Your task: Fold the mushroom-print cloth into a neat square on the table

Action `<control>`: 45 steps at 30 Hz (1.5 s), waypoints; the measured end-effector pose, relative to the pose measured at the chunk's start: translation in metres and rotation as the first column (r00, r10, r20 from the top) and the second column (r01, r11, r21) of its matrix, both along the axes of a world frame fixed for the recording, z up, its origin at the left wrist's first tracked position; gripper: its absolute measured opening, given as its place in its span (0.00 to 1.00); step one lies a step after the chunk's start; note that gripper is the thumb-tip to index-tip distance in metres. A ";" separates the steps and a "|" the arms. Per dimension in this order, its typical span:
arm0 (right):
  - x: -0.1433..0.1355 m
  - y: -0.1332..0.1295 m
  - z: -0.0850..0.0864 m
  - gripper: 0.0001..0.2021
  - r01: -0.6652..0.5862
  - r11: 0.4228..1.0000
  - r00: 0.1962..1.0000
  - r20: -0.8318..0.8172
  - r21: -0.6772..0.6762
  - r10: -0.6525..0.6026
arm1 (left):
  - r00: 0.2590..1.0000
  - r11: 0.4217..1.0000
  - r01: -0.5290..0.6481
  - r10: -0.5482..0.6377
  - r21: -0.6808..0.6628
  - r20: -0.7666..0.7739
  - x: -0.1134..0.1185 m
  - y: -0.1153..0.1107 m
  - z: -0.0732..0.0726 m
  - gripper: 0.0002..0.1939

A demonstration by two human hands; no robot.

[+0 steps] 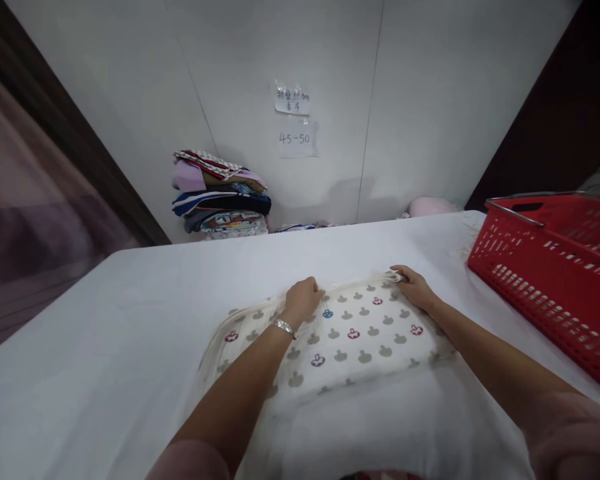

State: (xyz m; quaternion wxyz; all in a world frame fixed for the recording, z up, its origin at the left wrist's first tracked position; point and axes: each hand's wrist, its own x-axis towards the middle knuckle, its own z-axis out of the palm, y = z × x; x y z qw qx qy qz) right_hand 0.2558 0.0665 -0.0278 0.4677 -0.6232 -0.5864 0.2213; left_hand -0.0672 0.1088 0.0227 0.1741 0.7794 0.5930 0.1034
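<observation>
A white cloth (335, 337) printed with grey, red, blue and purple mushroom shapes lies folded in layers on the white-covered table (130, 313). At the middle of its far edge, my left hand (303, 300) is closed with the fabric pinched in its fingers; a silver bracelet circles that wrist. My right hand (414, 287) grips the far right corner, where the folded layers show between thumb and fingers. The cloth's left part spreads under my left forearm, which hides some of it.
A red plastic basket (550, 280) with a metal handle stands at the right. Beyond the far table edge rises a stack of folded textiles (223, 193) against the wall. Paper notes (298, 139) hang there. A pink rounded thing (430, 206) sits behind the table.
</observation>
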 end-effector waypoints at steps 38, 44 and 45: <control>0.014 -0.001 0.007 0.10 -0.180 0.984 0.675 0.728 0.004 0.120 | 0.932 0.899 0.362 -0.351 0.247 -0.090 0.007 -0.009 -0.021 0.08; 0.013 -0.002 0.012 0.08 -0.202 0.979 0.661 0.732 -0.038 0.165 | 0.937 0.905 0.349 -0.330 0.245 -0.114 0.010 -0.012 -0.020 0.07; 0.013 -0.002 0.012 0.08 -0.206 0.978 0.661 0.731 -0.039 0.169 | 0.936 0.905 0.352 -0.336 0.240 -0.109 0.010 -0.013 -0.020 0.07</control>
